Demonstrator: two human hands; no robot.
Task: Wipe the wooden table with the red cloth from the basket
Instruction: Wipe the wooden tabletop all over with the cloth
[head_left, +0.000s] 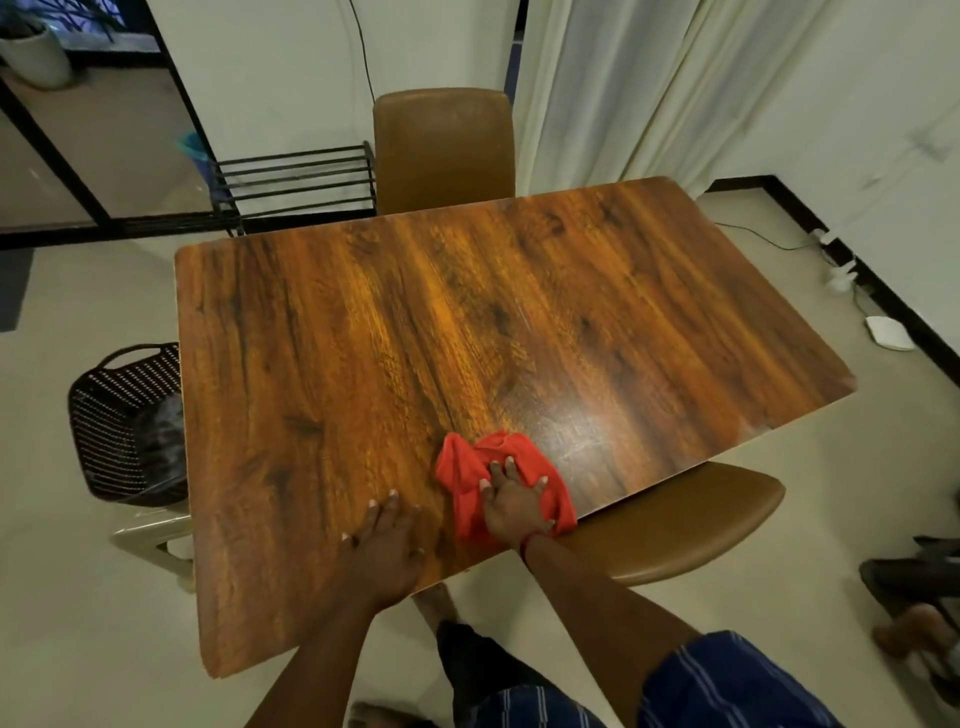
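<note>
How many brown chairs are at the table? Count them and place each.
2. One brown chair stands at the table's far side; the other is tucked under the near right edge. Others may be hidden.

Wooden table glossy, grained; red cloth soft, matt; basket perforated black plastic.

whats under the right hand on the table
The red cloth, bunched and pressed flat against the wooden table by the right hand with its fingers spread. The stretch of tabletop beneath the cloth is covered, so its state can't be seen.
</note>
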